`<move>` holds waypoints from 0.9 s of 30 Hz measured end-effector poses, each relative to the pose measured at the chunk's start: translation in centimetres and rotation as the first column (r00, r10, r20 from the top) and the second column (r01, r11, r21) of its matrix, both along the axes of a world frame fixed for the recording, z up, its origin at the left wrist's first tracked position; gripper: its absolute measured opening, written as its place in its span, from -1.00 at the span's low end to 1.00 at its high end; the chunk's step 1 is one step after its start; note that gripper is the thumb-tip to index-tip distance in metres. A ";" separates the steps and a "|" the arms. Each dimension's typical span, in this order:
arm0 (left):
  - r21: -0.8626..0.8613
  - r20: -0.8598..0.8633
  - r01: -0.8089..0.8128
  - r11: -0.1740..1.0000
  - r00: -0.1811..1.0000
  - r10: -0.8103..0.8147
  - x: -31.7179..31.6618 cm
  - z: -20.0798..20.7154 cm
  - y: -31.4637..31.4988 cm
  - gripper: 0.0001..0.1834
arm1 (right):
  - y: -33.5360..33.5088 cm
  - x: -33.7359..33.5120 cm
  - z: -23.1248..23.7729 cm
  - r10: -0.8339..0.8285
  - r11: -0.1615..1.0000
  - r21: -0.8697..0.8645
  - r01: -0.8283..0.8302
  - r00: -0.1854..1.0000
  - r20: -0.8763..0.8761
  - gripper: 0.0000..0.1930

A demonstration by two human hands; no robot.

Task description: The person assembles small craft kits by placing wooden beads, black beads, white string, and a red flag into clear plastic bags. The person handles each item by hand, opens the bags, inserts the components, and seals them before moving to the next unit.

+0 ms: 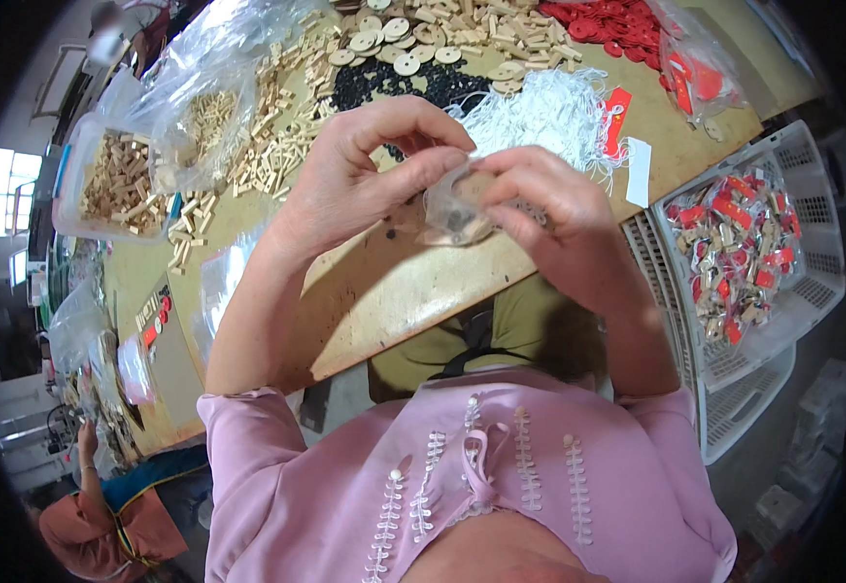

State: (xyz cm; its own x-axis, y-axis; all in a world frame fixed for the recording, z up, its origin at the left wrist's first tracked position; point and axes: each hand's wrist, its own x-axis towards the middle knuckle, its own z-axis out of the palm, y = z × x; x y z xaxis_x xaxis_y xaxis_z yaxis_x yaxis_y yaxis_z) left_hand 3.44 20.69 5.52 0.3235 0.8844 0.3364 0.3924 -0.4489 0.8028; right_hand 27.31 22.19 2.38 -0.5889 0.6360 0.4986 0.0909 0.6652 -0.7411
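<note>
My left hand (360,170) and my right hand (549,209) meet above the near edge of the wooden table (384,291). Together they grip a small clear plastic bag (454,209) with wooden pieces and dark bits inside. The left thumb and fingers pinch the bag's top edge; the right fingers curl over its right side. Just beyond the hands lie a heap of white string (540,112) and a patch of small black beads (394,83).
Round wooden discs (413,44) and small wooden sticks (277,136) cover the far table. Red tags (617,24) lie at the far right. A white basket (812,243) on my right holds filled bags. A clear tub (117,180) of wood blocks sits left. Another person (102,515) works lower left.
</note>
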 end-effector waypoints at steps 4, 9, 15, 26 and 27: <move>-0.069 0.017 -0.206 0.976 0.978 0.208 -1.1 -1.1 4.4 -0.88 | -0.7 0.3 -0.4 0.008 0.999 -0.048 -0.007 1.000 0.013 -0.85; 0.161 -0.406 -0.224 0.961 0.873 0.271 -0.5 -4.4 12.8 -0.79 | -1.6 0.8 -0.7 0.024 0.995 -0.099 -0.026 1.000 -0.015 -0.86; 0.208 -0.553 -0.245 0.947 0.769 0.321 3.5 -7.2 20.5 -0.55 | -2.0 1.3 -1.1 0.039 0.982 -0.181 -0.055 0.995 -0.090 -0.87; 0.275 -0.564 -0.138 0.951 0.778 0.276 3.2 -8.1 19.9 -0.63 | -1.3 2.1 -1.9 0.024 0.988 -0.152 -0.037 0.996 -0.087 -0.86; 0.243 -0.526 -0.161 0.957 0.807 0.269 2.8 -7.9 19.2 -0.63 | -1.4 2.1 -1.9 0.024 0.988 -0.153 -0.037 0.996 -0.087 -0.86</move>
